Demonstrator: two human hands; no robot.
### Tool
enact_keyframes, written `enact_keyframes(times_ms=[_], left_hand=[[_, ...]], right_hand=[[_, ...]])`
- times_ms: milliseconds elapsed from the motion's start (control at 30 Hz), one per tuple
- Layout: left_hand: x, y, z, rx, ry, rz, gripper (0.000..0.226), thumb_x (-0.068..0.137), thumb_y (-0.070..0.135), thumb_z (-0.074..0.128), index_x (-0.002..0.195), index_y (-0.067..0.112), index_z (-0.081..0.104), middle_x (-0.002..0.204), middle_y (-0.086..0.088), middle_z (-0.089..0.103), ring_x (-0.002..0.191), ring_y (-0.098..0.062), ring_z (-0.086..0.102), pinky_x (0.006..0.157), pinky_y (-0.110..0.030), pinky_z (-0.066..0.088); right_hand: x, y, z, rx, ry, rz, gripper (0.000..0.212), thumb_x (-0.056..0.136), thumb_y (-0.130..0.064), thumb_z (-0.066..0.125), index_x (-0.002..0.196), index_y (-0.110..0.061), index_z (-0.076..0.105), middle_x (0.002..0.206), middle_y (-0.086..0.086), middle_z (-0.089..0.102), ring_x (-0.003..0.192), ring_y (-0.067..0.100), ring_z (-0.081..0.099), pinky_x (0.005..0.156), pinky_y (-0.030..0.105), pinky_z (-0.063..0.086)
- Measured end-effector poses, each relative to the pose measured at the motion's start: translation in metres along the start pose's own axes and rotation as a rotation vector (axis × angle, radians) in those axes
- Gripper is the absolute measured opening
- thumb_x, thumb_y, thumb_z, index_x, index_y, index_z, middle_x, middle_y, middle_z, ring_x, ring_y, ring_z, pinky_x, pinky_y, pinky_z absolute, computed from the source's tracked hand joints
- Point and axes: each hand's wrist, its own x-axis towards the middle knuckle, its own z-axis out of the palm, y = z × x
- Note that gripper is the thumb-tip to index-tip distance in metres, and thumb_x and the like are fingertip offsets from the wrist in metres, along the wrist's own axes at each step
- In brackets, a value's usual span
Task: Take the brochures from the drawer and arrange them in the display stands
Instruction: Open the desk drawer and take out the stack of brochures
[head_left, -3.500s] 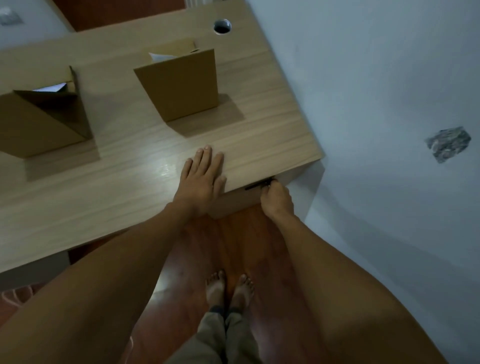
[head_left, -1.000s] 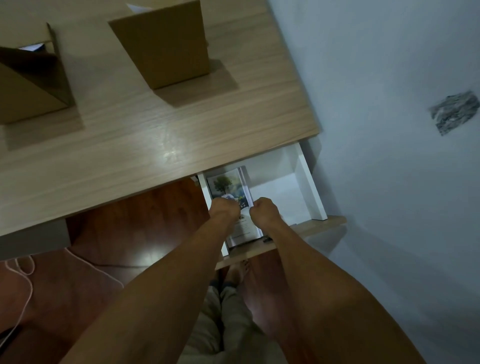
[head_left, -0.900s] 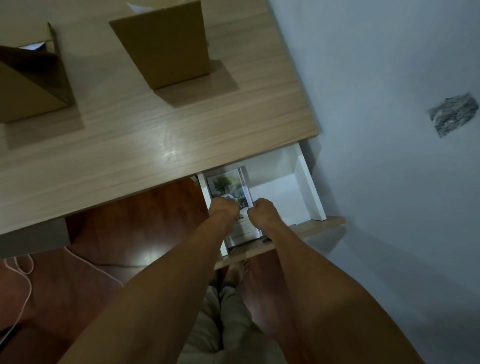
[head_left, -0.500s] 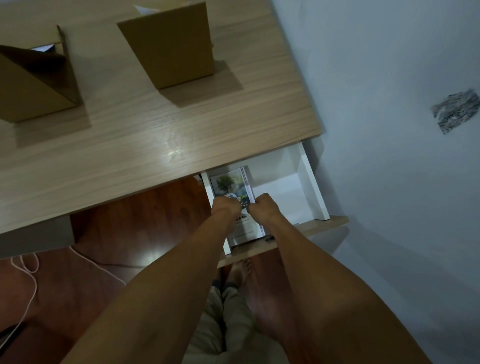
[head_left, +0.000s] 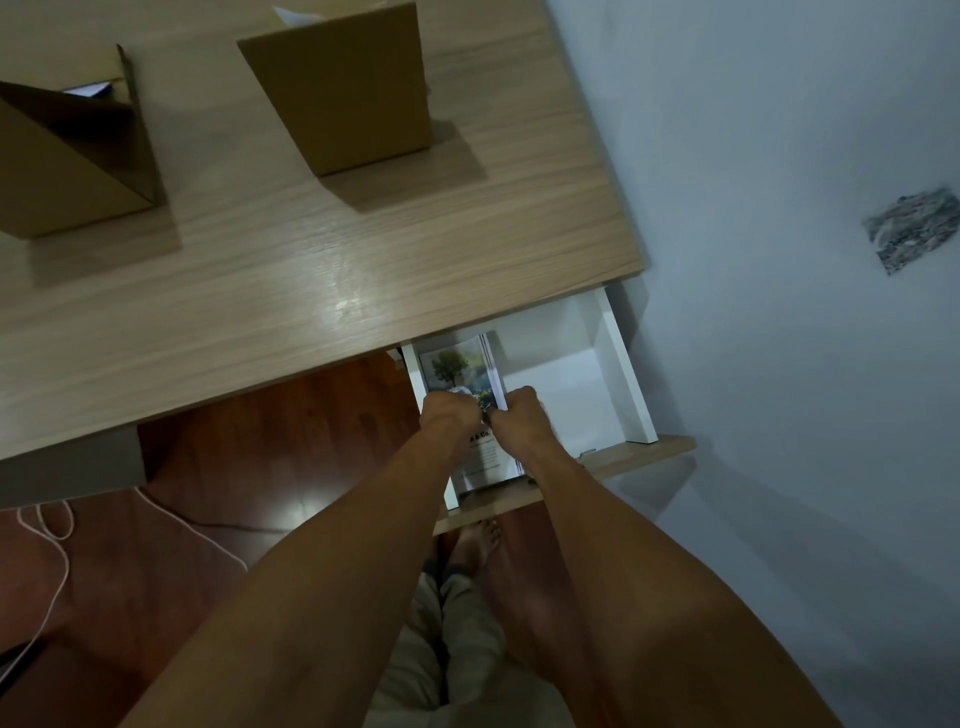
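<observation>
**Both hands on the brochure stack in the open drawer**

Pale wood-grain laminate covers the desk (head_left: 291, 291), smooth enough to throw back a soft glare near its front edge. Beside it runs a plain, matte, bluish-white wall (head_left: 779, 260) with one rough grey patch (head_left: 912, 230). Below lies glossy reddish-brown wooden floor (head_left: 270, 431), crossed by a thin white cord (head_left: 57, 561).

Two display stands of flat brown cardboard sit on the desk, well apart. The left stand (head_left: 67, 171) is wedge-shaped, and a white sheet shows at its top. The right stand (head_left: 343, 88) shows a plain rectangular face, with a white corner peeking above it.

Under the desk's right end the drawer (head_left: 621, 374) is pulled out, a shallow white box with smooth straight walls and a wood-coloured front panel. The brochures (head_left: 454, 369) lie flat in its left part, against the left wall. They form a neat rectangular stack of glossy paper, whose long axis runs from the drawer's front to its back. The printed cover faces up, with a tree picture at the far end and small text at the near end.

The left hand (head_left: 449, 413) and the right hand (head_left: 519, 415) meet over the middle of the stack, knuckles up. Their fingers are curled down onto the brochures and appear to pinch them. The fingertips themselves are hidden.
</observation>
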Motion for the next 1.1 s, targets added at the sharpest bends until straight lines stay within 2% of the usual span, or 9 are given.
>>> enact_keyframes(times_ms=[67, 200, 333, 467, 600, 733, 867, 1033, 1100], left_hand=[[-0.003, 0.002, 0.0, 0.045, -0.01, -0.007, 0.038, 0.104, 0.01, 0.047, 0.139, -0.003, 0.055, 0.142, -0.019, 0.059, 0.13, -0.032, 0.058, 0.082, -0.031, 0.046], [0.0, 0.001, -0.002, 0.113, 0.026, 0.001, 0.035, 0.105, 0.013, 0.048, 0.136, -0.001, 0.057, 0.14, -0.015, 0.062, 0.128, -0.026, 0.06, 0.08, -0.027, 0.048], [-0.004, 0.002, -0.005, 0.132, 0.057, 0.052, 0.035, 0.103, 0.015, 0.051, 0.132, -0.003, 0.059, 0.133, -0.016, 0.065, 0.123, -0.028, 0.062, 0.09, -0.034, 0.053], [-0.029, 0.0, -0.008, 0.175, 0.156, 0.119, 0.035, 0.096, 0.021, 0.061, 0.125, 0.001, 0.064, 0.124, -0.016, 0.067, 0.11, -0.033, 0.068, 0.077, -0.032, 0.054], [-0.044, -0.012, -0.02, 0.231, 0.192, 0.196, 0.039, 0.091, 0.033, 0.06, 0.119, 0.008, 0.066, 0.117, -0.014, 0.068, 0.102, -0.035, 0.068, 0.079, -0.036, 0.058], [-0.063, -0.012, -0.025, -0.09, -0.018, 0.156, 0.034, 0.089, 0.03, 0.068, 0.107, 0.001, 0.068, 0.106, -0.02, 0.073, 0.086, -0.031, 0.07, 0.08, -0.043, 0.062], [-0.1, -0.004, -0.028, -0.367, -0.33, 0.084, 0.027, 0.093, 0.019, 0.068, 0.115, 0.004, 0.063, 0.094, -0.017, 0.071, 0.082, -0.031, 0.07, 0.073, -0.04, 0.06], [-0.127, 0.01, -0.042, -0.364, -0.343, 0.308, 0.028, 0.099, 0.001, 0.055, 0.126, 0.005, 0.062, 0.101, -0.012, 0.072, 0.084, -0.025, 0.069, 0.068, -0.034, 0.055], [-0.135, 0.017, -0.057, -0.388, -0.308, 0.38, 0.021, 0.099, 0.0, 0.055, 0.117, 0.007, 0.063, 0.1, -0.012, 0.072, 0.08, -0.023, 0.068, 0.057, -0.03, 0.056]], right_hand=[[0.0, 0.0, 0.001, 0.135, 0.046, 0.071, 0.029, 0.089, -0.009, 0.064, 0.108, -0.015, 0.044, 0.089, -0.002, 0.048, 0.081, 0.015, 0.051, 0.072, 0.03, 0.043], [0.004, 0.006, 0.003, 0.093, -0.019, 0.089, 0.01, 0.081, 0.0, 0.06, 0.074, -0.006, 0.062, 0.072, 0.011, 0.056, 0.068, 0.023, 0.052, 0.064, 0.033, 0.037], [0.0, -0.001, -0.006, 0.039, -0.055, 0.014, 0.003, 0.082, 0.0, 0.064, 0.083, -0.001, 0.067, 0.08, 0.015, 0.064, 0.073, 0.025, 0.059, 0.064, 0.034, 0.043], [-0.012, -0.008, -0.027, 0.049, -0.064, 0.005, 0.026, 0.083, -0.004, 0.067, 0.105, 0.01, 0.067, 0.103, 0.028, 0.07, 0.086, 0.034, 0.069, 0.069, 0.034, 0.048], [-0.037, -0.012, -0.054, 0.18, -0.086, 0.089, 0.015, 0.081, -0.004, 0.07, 0.093, 0.003, 0.066, 0.101, 0.03, 0.071, 0.095, 0.042, 0.072, 0.079, 0.048, 0.06], [-0.074, -0.012, -0.085, 0.356, -0.126, 0.122, 0.011, 0.09, 0.004, 0.065, 0.101, 0.001, 0.064, 0.103, 0.024, 0.073, 0.088, 0.035, 0.073, 0.076, 0.045, 0.062], [-0.103, -0.012, -0.101, 0.49, -0.139, 0.079, 0.025, 0.092, 0.005, 0.062, 0.117, 0.005, 0.064, 0.113, 0.026, 0.073, 0.098, 0.039, 0.073, 0.083, 0.05, 0.061], [-0.125, -0.038, -0.107, 0.528, -0.123, -0.012, 0.024, 0.095, 0.004, 0.06, 0.12, 0.004, 0.061, 0.118, 0.027, 0.071, 0.108, 0.043, 0.07, 0.095, 0.058, 0.056], [-0.129, -0.056, -0.102, 0.495, -0.115, -0.062, 0.027, 0.095, 0.001, 0.062, 0.123, 0.002, 0.062, 0.119, 0.025, 0.071, 0.111, 0.043, 0.069, 0.099, 0.06, 0.054]])
